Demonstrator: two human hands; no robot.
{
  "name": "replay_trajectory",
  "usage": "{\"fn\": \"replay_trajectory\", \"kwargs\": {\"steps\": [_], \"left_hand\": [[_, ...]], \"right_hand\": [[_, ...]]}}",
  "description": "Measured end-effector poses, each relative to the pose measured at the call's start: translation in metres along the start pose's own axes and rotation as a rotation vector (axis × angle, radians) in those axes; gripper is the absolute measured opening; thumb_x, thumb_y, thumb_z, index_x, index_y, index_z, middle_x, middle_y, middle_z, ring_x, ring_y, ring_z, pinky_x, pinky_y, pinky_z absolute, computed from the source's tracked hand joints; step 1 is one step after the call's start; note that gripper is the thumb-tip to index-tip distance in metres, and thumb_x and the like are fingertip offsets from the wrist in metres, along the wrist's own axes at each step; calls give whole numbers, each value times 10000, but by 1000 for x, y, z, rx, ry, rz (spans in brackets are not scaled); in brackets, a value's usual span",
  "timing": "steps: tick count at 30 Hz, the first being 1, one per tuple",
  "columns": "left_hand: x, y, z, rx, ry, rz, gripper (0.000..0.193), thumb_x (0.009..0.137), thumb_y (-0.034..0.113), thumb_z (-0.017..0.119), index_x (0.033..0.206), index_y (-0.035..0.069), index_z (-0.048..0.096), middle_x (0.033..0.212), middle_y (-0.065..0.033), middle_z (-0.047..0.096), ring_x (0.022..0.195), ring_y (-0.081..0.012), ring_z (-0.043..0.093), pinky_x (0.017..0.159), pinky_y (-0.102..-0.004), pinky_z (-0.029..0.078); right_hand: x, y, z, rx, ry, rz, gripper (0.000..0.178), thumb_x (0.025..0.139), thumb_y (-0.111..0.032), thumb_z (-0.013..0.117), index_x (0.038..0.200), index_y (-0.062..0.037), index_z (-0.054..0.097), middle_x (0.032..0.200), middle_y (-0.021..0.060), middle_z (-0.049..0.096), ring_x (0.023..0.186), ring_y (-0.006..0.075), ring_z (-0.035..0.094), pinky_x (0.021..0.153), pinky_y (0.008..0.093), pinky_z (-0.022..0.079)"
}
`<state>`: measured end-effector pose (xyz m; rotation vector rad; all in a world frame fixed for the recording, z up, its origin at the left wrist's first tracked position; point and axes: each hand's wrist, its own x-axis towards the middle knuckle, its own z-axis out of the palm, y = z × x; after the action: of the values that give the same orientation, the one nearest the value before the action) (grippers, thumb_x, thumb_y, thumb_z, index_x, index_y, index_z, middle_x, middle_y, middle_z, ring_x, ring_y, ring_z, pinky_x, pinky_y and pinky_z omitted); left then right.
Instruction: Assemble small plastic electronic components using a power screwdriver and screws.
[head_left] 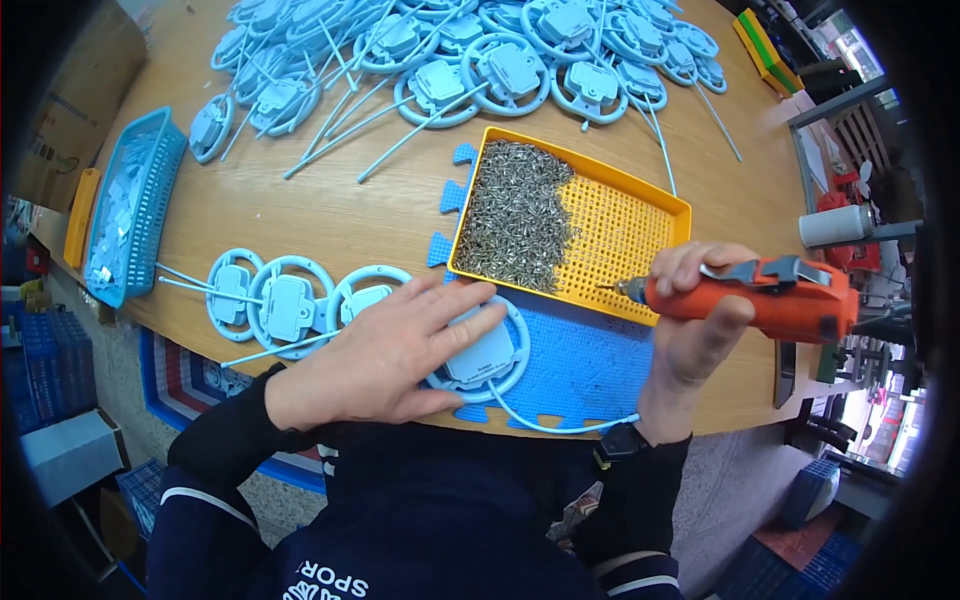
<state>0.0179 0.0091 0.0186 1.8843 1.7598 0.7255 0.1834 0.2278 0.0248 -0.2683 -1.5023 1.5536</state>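
Note:
My left hand (385, 350) lies over a light-blue ring-shaped plastic part (483, 362), fingers stretched across its upper rim and thumb by its lower edge. That part has a boxy middle, and a thin blue tube (560, 428) curves from it toward my right wrist. In my right hand (690, 325) is an orange-red electric screwdriver (765, 300), its bit pointing left over the near edge of a yellow perforated tray (628, 240). Small metal screws (515, 215) heap in the tray's left half. Whether a screw sits on the bit is too small to tell.
Left of my hand, several similar blue parts (290, 308) stand in a row. A large pile of them (510, 70) covers the table's far side. At the left edge is a blue basket (165, 190) of small pieces. A blue foam mat (595, 365) lies under the tray.

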Motion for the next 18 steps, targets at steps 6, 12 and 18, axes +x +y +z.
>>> {"fn": "replay_trajectory", "kwargs": {"steps": [6,12,18], "left_hand": [[-5,7,27,206,215,-161,699,676,429,793,1225,64,560,1113,-122,562,1099,-306,525,1048,-573,286],[0,5,35,164,278,-209,640,654,410,806,1183,110,607,1103,-93,570,1109,-289,511,1052,-600,257],[-6,2,36,149,298,-215,643,638,408,818,1172,118,610,1083,-78,570,1107,-287,511,1057,-604,250]], "right_hand": [[7,-47,19,91,-130,-129,638,794,-672,615,1036,-88,529,748,1,511,613,120,477,609,292,390],[-23,-27,85,131,-276,-9,648,799,-680,591,1010,-78,481,708,17,501,567,127,505,561,280,432],[-29,-20,100,103,-252,118,648,756,-564,735,1002,-28,467,686,69,529,561,173,528,526,305,456]]}}
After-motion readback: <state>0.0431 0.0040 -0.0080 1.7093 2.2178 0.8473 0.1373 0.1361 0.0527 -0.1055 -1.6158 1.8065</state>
